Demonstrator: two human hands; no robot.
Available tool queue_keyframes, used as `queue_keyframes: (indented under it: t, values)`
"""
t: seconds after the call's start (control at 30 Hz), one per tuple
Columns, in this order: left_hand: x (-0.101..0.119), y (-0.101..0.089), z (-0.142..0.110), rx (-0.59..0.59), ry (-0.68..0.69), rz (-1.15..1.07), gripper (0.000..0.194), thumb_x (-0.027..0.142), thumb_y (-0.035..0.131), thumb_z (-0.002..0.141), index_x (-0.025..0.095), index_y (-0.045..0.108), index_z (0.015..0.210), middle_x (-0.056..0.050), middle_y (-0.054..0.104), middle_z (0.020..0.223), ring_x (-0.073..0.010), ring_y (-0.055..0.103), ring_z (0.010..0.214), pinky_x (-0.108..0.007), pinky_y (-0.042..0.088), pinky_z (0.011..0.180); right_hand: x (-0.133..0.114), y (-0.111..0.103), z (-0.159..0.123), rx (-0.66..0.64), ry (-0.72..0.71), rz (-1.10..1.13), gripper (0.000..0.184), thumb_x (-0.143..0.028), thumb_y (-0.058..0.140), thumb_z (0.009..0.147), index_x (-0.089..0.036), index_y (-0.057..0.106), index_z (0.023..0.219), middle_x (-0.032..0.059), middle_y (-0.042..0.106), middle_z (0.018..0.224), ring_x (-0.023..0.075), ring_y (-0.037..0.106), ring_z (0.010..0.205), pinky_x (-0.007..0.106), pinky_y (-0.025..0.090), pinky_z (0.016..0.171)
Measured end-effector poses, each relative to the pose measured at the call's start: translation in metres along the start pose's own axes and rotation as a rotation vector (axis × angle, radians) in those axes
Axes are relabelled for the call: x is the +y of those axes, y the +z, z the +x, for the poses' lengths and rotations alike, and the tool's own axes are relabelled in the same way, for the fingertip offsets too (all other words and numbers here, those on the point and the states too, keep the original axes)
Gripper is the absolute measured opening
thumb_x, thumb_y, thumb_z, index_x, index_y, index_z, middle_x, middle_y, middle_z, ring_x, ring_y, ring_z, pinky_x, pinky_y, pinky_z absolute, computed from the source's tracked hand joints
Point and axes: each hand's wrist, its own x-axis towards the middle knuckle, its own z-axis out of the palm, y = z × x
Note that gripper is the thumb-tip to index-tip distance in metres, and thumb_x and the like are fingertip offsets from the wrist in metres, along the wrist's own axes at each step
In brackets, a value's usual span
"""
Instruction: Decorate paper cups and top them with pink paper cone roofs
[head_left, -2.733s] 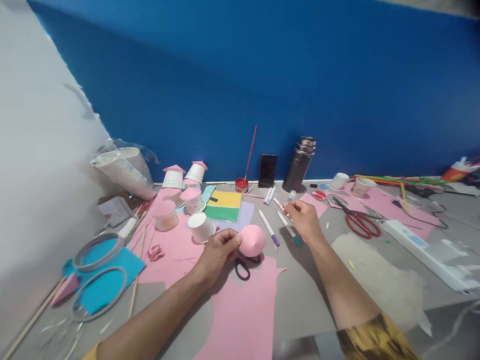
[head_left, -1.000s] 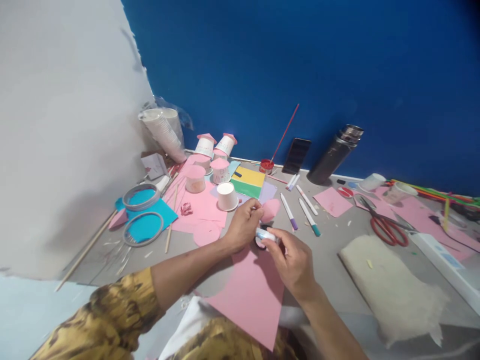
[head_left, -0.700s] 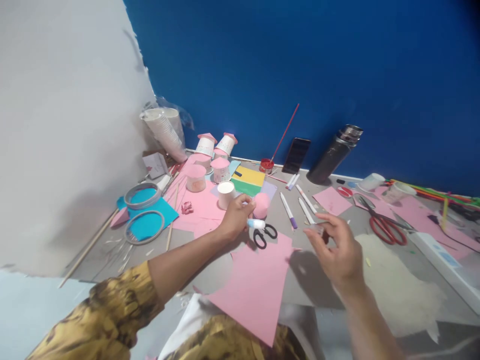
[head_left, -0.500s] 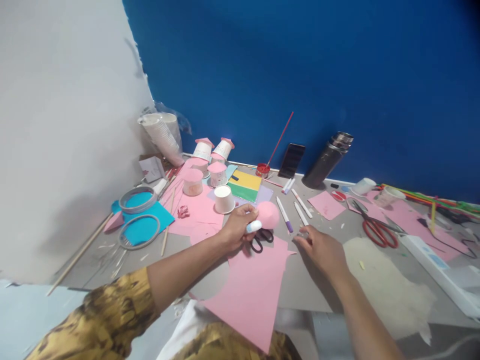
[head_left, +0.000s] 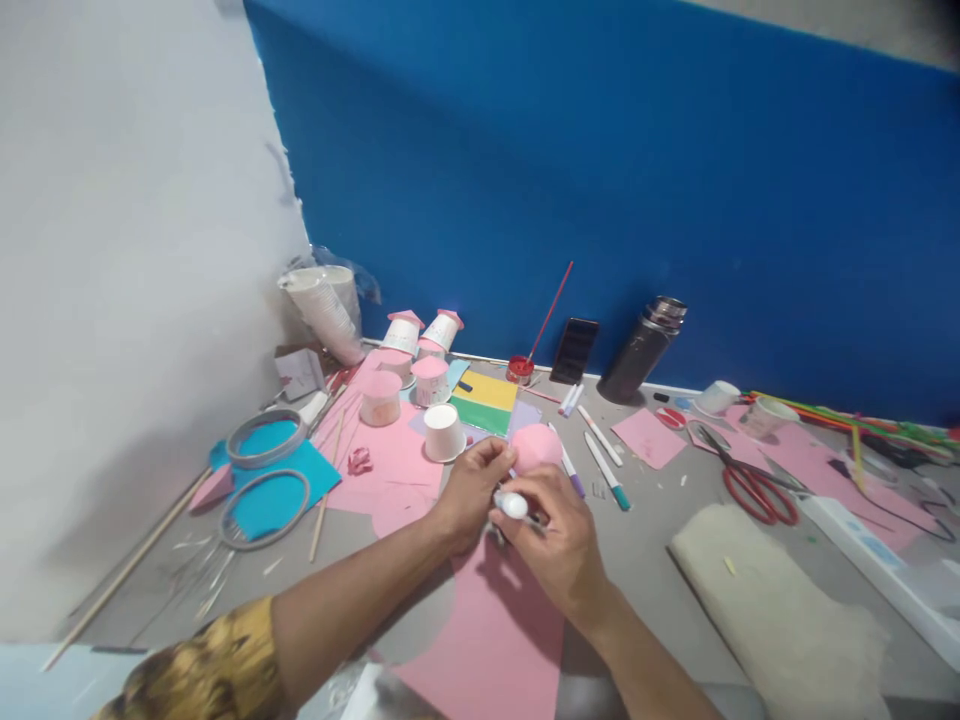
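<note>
Grey desk (head_left: 637, 550) set in a corner, a blue wall (head_left: 480, 180) behind it and a white wall (head_left: 135, 200) at its left. The left hand (head_left: 474, 495), thumb and finger pinched on its edge, holds a pink paper cone (head_left: 535, 446) above the middle of the desk; the right hand (head_left: 559, 535), just beside it, has its fingers closed around a white glue stick (head_left: 513, 504). A pink paper sheet (head_left: 502, 640) runs beneath both hands.

Partly concealed: the right hand covers the lower part of the cone and much of the glue stick; whether the left hand also touches the stick cannot be told. The sheet is cut off by the lower edge of view, a white power strip (head_left: 877, 565) by the right edge. Small print on the roofed paper cups (head_left: 431, 382) is illegible.

Counted: five white markers (head_left: 600, 437); two grey rings (head_left: 264, 545), over blue sheets; one bare upturned cup (head_left: 444, 432); two cups at the right (head_left: 772, 418); at least five roofed ones, some overlapping; one pair of red-handled scissors (head_left: 759, 497); one phone (head_left: 574, 350); one dark flask (head_left: 637, 358).
</note>
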Motion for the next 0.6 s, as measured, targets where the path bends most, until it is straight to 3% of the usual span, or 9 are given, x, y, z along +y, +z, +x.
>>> queue_keyframes:
  t: [0.07, 0.17, 0.27, 0.33, 0.47, 0.6]
  values:
    - [0.001, -0.002, 0.0, 0.027, 0.075, 0.121, 0.043, 0.054, 0.08, 0.078, 0.017, 0.057, 0.076, 0.005, 0.052, 0.062, -0.0084, 0.044, 0.055, -0.022, 0.036, 0.055, 0.001, -0.022, 0.005, -0.033, 0.015, -0.012, 0.006, -0.028, 0.071, 0.092, -0.023, 0.07, 0.096, 0.0084, 0.073, 0.103, 0.0227, 0.071, 0.095, 0.032, 0.057, 0.08]
    - [0.005, -0.003, -0.001, 0.019, 0.136, 0.234, 0.034, 0.047, 0.074, 0.083, 0.017, 0.06, 0.073, 0.005, 0.05, 0.061, -0.0094, 0.041, 0.057, -0.024, 0.033, 0.056, 0.009, -0.059, 0.015, -0.2, 0.174, -0.073, 0.009, -0.029, 0.063, 0.099, -0.024, 0.07, 0.1, 0.0029, 0.074, 0.087, 0.018, 0.068, 0.075, 0.028, 0.054, 0.068]
    - [0.009, -0.001, -0.002, -0.001, 0.16, 0.278, 0.03, 0.042, 0.071, 0.085, 0.018, 0.061, 0.071, 0.004, 0.05, 0.061, -0.0101, 0.04, 0.058, -0.025, 0.031, 0.057, 0.019, -0.084, 0.025, -0.269, 0.129, -0.208, 0.025, -0.035, 0.056, 0.104, -0.024, 0.069, 0.122, 0.0041, 0.071, 0.089, 0.0203, 0.066, 0.081, 0.032, 0.052, 0.074]
    - [0.011, 0.0, -0.002, -0.021, 0.167, 0.29, 0.029, 0.041, 0.071, 0.084, 0.018, 0.061, 0.071, 0.004, 0.05, 0.061, -0.0103, 0.04, 0.058, -0.025, 0.031, 0.058, 0.023, -0.093, 0.03, -0.299, 0.1, -0.254, 0.029, -0.035, 0.056, 0.104, -0.024, 0.065, 0.129, 0.0053, 0.072, 0.097, 0.0211, 0.066, 0.087, 0.034, 0.052, 0.079]
    - [0.01, -0.001, -0.001, -0.056, 0.194, 0.3, 0.027, 0.039, 0.071, 0.084, 0.017, 0.064, 0.069, 0.003, 0.052, 0.062, -0.0111, 0.042, 0.06, -0.026, 0.033, 0.059, 0.02, -0.098, 0.037, -0.341, 0.043, -0.303, 0.015, -0.031, 0.062, 0.102, -0.024, 0.067, 0.113, 0.0038, 0.072, 0.095, 0.0205, 0.064, 0.083, 0.033, 0.05, 0.076]
    - [0.007, -0.004, -0.002, -0.114, 0.228, 0.324, 0.025, 0.038, 0.071, 0.087, 0.017, 0.069, 0.074, -0.001, 0.062, 0.07, -0.0128, 0.052, 0.067, -0.026, 0.042, 0.063, 0.018, -0.095, 0.044, -0.341, -0.084, -0.356, 0.014, -0.026, 0.063, 0.101, -0.024, 0.069, 0.113, 0.0038, 0.071, 0.091, 0.0222, 0.064, 0.087, 0.035, 0.05, 0.078]
